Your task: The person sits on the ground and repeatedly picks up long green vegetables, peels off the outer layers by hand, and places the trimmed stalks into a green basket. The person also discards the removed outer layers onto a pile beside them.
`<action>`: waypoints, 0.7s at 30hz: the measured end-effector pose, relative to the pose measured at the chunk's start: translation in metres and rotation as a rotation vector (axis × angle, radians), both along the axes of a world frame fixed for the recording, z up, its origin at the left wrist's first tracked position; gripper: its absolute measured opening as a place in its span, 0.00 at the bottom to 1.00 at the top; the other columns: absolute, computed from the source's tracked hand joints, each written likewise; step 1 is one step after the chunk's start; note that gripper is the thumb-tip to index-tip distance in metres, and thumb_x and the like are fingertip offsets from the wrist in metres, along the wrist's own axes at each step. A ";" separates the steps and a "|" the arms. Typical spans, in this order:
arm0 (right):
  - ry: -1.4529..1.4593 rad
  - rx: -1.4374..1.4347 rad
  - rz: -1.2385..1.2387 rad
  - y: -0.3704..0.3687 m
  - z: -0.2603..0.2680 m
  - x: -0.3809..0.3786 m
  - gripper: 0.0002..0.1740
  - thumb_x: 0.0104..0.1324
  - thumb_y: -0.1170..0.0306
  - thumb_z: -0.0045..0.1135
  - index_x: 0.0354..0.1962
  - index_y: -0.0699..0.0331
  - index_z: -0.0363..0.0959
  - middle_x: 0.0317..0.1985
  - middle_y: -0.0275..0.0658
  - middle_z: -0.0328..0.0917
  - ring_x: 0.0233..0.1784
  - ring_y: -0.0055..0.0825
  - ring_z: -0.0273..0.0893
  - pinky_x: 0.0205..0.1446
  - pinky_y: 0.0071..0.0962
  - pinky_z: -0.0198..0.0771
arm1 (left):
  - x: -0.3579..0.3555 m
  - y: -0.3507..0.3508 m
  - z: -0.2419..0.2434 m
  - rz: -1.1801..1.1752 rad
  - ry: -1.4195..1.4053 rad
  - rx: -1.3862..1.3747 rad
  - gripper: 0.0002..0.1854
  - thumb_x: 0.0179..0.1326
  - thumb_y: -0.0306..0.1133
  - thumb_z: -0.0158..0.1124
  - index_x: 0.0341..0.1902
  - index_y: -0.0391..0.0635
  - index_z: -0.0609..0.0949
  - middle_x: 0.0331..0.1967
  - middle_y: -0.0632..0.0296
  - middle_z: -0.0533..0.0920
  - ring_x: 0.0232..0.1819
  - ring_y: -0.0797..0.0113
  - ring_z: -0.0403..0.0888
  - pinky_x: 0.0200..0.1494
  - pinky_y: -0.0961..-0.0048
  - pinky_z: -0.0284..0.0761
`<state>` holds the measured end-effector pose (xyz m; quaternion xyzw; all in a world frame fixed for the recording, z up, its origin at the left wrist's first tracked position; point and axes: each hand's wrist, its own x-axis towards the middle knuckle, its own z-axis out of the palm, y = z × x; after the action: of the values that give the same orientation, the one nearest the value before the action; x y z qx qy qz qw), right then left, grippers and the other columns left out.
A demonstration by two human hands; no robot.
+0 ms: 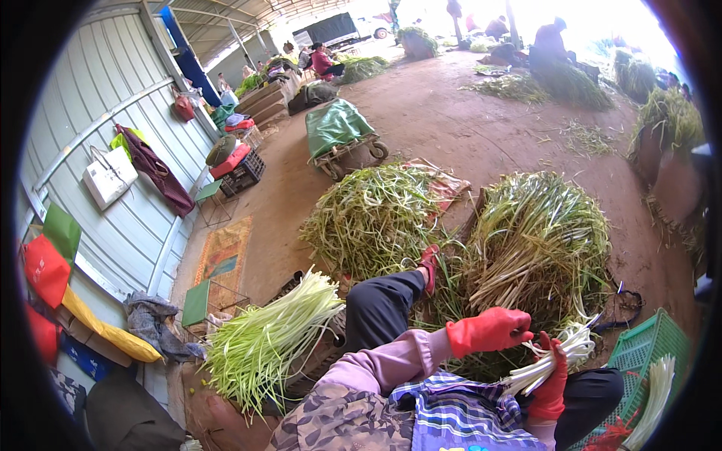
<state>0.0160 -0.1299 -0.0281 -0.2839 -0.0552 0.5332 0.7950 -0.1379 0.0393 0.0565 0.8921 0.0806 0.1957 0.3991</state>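
Note:
Red gloves cover both hands. My right hand (550, 383) is closed around a bundle of peeled white vegetable stalks (572, 349) above my lap. Close by on the left, my left hand (493, 331) has its fingertips pinched near the end of the bundle; whether a stalk is between them cannot be told. In front of me lies a large pile of untrimmed long-stemmed greens (536, 242), roots and stalks towards me. Beside it is a heap of loose, tangled leaves (378, 217). Cleaned pale green stalks (276, 338) lie on a dark crate at my left.
A green plastic basket (648, 349) with white stalks (654, 394) stands at the right. Small green stools (196, 303) and a patterned mat (224, 253) lie left, by a metal wall with bags. A cart under a green cover (341, 127) stands ahead. People sit farther off.

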 end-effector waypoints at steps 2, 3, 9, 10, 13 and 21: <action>-0.055 -0.011 -0.040 -0.003 -0.001 0.005 0.14 0.65 0.62 0.57 0.46 0.56 0.73 0.55 0.42 0.75 0.48 0.33 0.77 0.42 0.26 0.79 | -0.004 -0.010 0.004 -0.026 0.147 -0.226 0.15 0.69 0.41 0.54 0.48 0.42 0.78 0.28 0.47 0.82 0.27 0.50 0.81 0.32 0.62 0.76; -0.063 -0.005 -0.077 -0.004 0.001 0.008 0.14 0.66 0.61 0.57 0.46 0.55 0.73 0.55 0.41 0.75 0.48 0.31 0.77 0.43 0.25 0.78 | -0.005 -0.014 0.006 -0.043 0.231 -0.222 0.18 0.70 0.43 0.52 0.52 0.42 0.78 0.34 0.46 0.83 0.32 0.50 0.82 0.37 0.62 0.77; -0.115 -0.028 -0.059 -0.008 0.008 -0.002 0.19 0.66 0.62 0.56 0.54 0.56 0.70 0.57 0.40 0.73 0.53 0.30 0.76 0.48 0.25 0.76 | -0.010 -0.007 0.008 0.009 0.424 -0.401 0.19 0.67 0.46 0.54 0.46 0.43 0.83 0.36 0.51 0.85 0.36 0.53 0.83 0.41 0.67 0.77; -0.114 -0.050 -0.032 -0.010 0.004 -0.006 0.21 0.66 0.62 0.56 0.56 0.56 0.69 0.57 0.40 0.73 0.53 0.30 0.76 0.49 0.25 0.76 | -0.009 -0.004 0.005 0.018 0.357 -0.346 0.15 0.65 0.42 0.57 0.41 0.43 0.83 0.31 0.54 0.85 0.32 0.53 0.83 0.36 0.65 0.77; 0.035 -0.070 0.154 -0.024 -0.019 -0.018 0.29 0.65 0.66 0.56 0.63 0.61 0.62 0.54 0.40 0.75 0.46 0.29 0.78 0.50 0.24 0.76 | 0.000 0.019 -0.013 0.094 0.193 0.322 0.10 0.60 0.37 0.60 0.34 0.44 0.83 0.26 0.57 0.83 0.27 0.52 0.81 0.31 0.60 0.76; -0.026 0.373 -0.160 -0.055 0.033 0.048 0.19 0.73 0.69 0.43 0.59 0.67 0.62 0.20 0.24 0.59 0.19 0.11 0.58 0.26 0.17 0.59 | 0.015 0.116 -0.039 0.373 0.483 0.746 0.13 0.52 0.41 0.59 0.27 0.44 0.84 0.26 0.50 0.83 0.30 0.53 0.83 0.33 0.57 0.79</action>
<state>0.0643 -0.1849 0.0053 -0.1419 -0.1407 0.4452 0.8728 -0.1229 0.1553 0.0171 0.9647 0.2538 0.0668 -0.0203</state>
